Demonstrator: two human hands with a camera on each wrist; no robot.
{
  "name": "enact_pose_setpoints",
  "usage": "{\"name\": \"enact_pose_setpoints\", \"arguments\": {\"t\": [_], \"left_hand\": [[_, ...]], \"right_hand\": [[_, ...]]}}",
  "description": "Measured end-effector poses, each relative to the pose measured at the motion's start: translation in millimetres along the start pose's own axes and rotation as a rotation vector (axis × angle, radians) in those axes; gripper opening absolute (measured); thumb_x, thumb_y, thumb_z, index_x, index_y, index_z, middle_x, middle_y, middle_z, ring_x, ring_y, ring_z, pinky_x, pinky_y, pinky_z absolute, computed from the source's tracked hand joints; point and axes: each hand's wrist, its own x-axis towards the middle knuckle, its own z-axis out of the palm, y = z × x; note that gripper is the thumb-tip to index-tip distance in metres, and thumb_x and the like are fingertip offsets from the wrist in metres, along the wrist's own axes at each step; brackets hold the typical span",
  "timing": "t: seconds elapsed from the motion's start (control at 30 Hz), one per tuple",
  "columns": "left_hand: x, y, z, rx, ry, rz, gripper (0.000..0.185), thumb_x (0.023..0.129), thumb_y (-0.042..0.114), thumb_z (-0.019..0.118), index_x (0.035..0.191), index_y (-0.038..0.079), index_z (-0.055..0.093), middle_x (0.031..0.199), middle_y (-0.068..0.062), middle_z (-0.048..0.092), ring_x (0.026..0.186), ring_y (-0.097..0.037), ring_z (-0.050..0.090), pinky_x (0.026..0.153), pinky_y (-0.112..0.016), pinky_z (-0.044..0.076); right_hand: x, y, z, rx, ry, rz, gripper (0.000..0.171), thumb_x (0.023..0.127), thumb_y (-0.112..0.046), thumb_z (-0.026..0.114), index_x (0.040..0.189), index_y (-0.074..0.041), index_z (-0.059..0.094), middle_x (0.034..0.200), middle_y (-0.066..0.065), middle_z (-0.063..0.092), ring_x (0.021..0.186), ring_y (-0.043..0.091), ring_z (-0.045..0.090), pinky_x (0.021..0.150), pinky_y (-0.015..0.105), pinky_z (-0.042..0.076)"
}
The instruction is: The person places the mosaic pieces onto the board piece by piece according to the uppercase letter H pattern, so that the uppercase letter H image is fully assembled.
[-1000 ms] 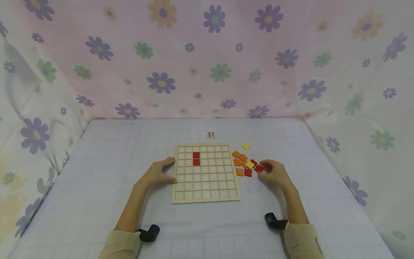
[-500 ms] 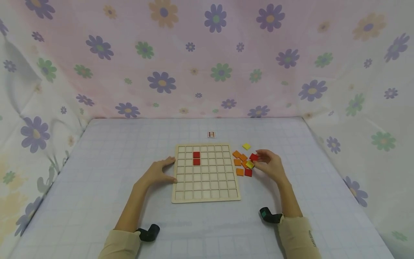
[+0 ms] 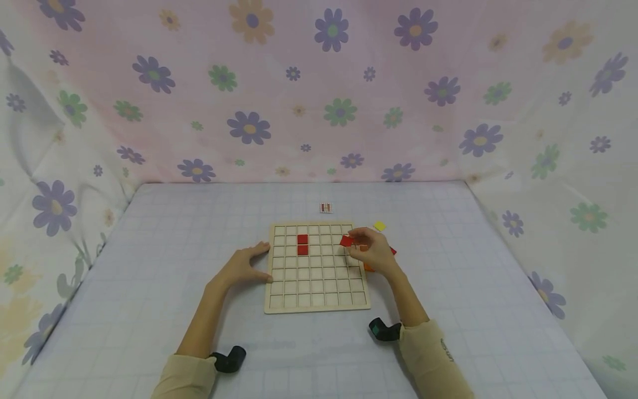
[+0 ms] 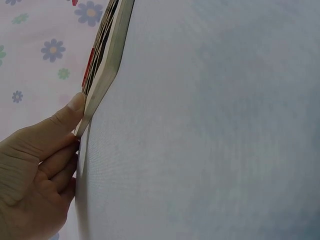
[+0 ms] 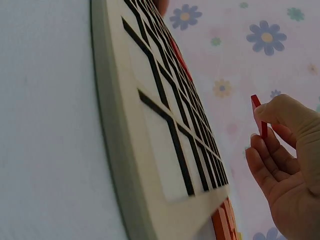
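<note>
A wooden grid board (image 3: pixel 304 285) lies flat on the table, with two red square tiles (image 3: pixel 302 250) set one below the other in its upper left part. Along the board's left edge rests my left hand (image 3: pixel 242 267), thumb and fingers spread apart; the left wrist view has the thumb (image 4: pixel 60 120) right at the rim. Over the board's upper right squares, my right hand (image 3: pixel 372 252) pinches another red tile (image 3: pixel 346 241) between thumb and fingertips. The right wrist view shows this red tile (image 5: pixel 258 116) edge-on, raised above the board.
Right of the board lie orange tiles (image 3: pixel 369 267) and a red tile (image 3: pixel 393 251), partly hidden by my right hand. One yellow tile (image 3: pixel 380 226) lies farther back. Behind the board is a small printed card (image 3: pixel 326 208). A flowered cloth (image 3: pixel 299 160) hangs behind the table.
My right hand picked up a red tile from the pile and carried it left, over the board's right side. The left hand and the board stay in place.
</note>
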Motion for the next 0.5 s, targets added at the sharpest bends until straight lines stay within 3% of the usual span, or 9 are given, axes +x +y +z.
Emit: {"name": "enact_pose_setpoints", "arguments": {"t": [0.27, 0.37, 0.5], "left_hand": [[0.6, -0.2, 1.6, 0.003, 0.003, 0.002, 0.088, 0.059, 0.035, 0.081, 0.132, 0.005, 0.041, 0.140, -0.012, 0.032, 0.130, -0.030, 0.024, 0.107, -0.046, 0.018], [-0.1, 0.0, 1.5, 0.004, 0.005, 0.003, 0.088, 0.059, 0.035, 0.081, 0.132, 0.005, 0.042, 0.139, -0.013, 0.032, 0.130, -0.030, 0.025, 0.106, -0.048, 0.017], [-0.4, -0.1, 0.7, 0.013, 0.006, 0.000, 0.088, 0.059, 0.035, 0.081, 0.132, 0.005, 0.041, 0.140, -0.012, 0.032, 0.130, -0.031, 0.024, 0.107, -0.048, 0.017]], "right_hand": [[12, 9, 38, -0.013, -0.115, -0.072, 0.035, 0.070, 0.011, 0.065, 0.103, 0.017, 0.053, 0.099, 0.028, 0.058, 0.085, 0.039, 0.057, 0.076, 0.051, 0.048], [16, 19, 49, -0.061, -0.147, -0.120, 0.033, 0.070, 0.006, 0.068, 0.101, 0.012, 0.056, 0.096, 0.023, 0.060, 0.082, 0.034, 0.058, 0.074, 0.044, 0.051], [19, 22, 59, -0.120, -0.179, -0.109, 0.030, 0.071, -0.005, 0.072, 0.098, 0.004, 0.061, 0.095, 0.013, 0.063, 0.082, 0.023, 0.059, 0.072, 0.031, 0.051]]}}
